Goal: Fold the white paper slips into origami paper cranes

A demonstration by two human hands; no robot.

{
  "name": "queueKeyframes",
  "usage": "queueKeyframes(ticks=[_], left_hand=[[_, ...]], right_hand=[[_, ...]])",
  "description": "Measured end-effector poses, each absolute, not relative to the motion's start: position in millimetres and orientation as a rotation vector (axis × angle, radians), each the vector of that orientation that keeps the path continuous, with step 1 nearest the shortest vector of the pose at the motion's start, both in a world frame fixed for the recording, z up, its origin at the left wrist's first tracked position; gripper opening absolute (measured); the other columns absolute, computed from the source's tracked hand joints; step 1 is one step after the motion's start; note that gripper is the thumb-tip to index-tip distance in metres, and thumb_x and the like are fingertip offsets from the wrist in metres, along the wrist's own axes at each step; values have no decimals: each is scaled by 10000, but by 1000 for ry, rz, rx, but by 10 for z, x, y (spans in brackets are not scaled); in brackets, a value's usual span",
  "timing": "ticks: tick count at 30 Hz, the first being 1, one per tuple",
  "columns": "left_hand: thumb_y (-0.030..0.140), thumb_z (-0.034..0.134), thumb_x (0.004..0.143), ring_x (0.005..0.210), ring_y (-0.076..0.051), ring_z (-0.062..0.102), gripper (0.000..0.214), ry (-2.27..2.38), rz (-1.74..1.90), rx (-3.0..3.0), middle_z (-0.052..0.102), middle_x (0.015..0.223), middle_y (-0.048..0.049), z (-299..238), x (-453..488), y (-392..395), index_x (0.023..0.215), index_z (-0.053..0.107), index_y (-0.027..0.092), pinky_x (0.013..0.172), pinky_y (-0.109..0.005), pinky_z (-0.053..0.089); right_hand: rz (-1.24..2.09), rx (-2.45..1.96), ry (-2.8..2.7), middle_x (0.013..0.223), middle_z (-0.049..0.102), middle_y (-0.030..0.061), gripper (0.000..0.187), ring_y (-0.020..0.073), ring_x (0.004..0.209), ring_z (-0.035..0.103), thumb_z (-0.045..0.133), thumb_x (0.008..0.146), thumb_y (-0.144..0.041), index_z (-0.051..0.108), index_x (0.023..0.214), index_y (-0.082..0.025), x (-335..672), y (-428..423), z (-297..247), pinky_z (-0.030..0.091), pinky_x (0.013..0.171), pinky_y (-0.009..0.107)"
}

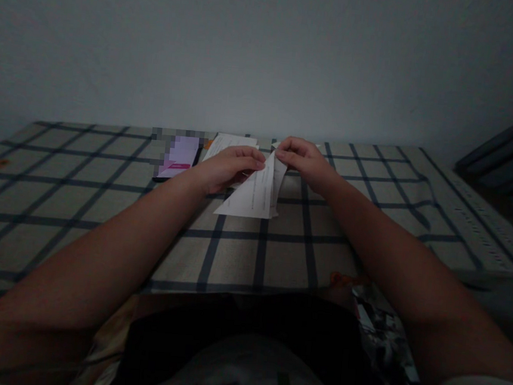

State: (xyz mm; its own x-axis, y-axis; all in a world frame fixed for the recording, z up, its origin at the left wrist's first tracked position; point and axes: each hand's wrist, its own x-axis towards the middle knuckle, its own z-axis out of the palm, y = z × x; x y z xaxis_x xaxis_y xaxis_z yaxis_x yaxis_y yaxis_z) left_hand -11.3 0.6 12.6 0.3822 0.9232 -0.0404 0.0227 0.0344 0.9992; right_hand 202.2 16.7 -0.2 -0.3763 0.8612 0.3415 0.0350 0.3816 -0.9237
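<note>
Grey wall (268, 56) at twelve o'clock backs a checked tablecloth (281, 260); over its middle is a folded printed paper (253, 198), the left hand (227, 169) pinching its upper edge at eleven o'clock, the right hand (304, 162) pinching its peak at one; a phone (178, 166) lies at ten o'clock, a loose sheet (231, 141) at eleven; the paper should prove light, crisp and easily torn, best held along its folds.

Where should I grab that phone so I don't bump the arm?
Probably by its two side edges, reaching down from above and the left: the phone lies flat, screen up, on the checked cloth, and the left forearm crowds its near right corner.
</note>
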Motion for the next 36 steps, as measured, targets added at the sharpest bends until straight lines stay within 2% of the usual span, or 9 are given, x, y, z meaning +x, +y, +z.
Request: queueKeyframes(ticks=[3, 10, 17, 26, 36], left_hand=[[272, 815, 688, 471, -79, 443, 157, 926, 861, 1349, 511, 564, 49, 137, -91, -5, 737, 685, 198, 449, -217, 340], [293, 852, 699, 517, -72, 493, 186, 871, 907, 1354, 596, 633, 24, 51, -96, 53, 771, 720, 183, 476, -198, 381], [285, 844, 677, 503, -82, 483, 175, 957, 912, 1441, 586, 583, 10, 46, -111, 69, 668, 694, 196, 468, -208, 382], [311, 820, 715, 507, -86, 516, 146, 962, 945, 1453, 618, 603, -3, 14, -106, 72, 690, 735, 196, 466, -201, 407], [242, 789, 715, 514, -85, 529, 86, 1005, 947, 1501, 650, 617, -12, 3, -113, 79, 677, 731, 192, 475, -198, 413]], right_hand=[[1155, -848, -1694, 677, 522, -51, 308, 104, 654, 467, 781, 769, -436, 585, 796, -200, 2001, 167, -6, 377, 607, 244], [1167, -867, -1719, 684, 577, -42, 268, 105, 666, 490, 784, 763, -384, 631, 846, -180, 1987, 149, -13, 341, 626, 246], [1133, -910, -1799, 734, 612, -20, 214, 123, 717, 511, 757, 776, -344, 683, 878, -170, 1995, 172, -16, 351, 656, 258], [1128, -932, -1829, 700, 567, -40, 203, 113, 679, 467, 745, 783, -338, 663, 854, -166, 1988, 139, 4, 342, 652, 264], [1181, -943, -1813, 750, 620, -7, 188, 128, 718, 516, 749, 795, -319, 675, 856, -158, 1987, 136, -11, 352, 654, 258]])
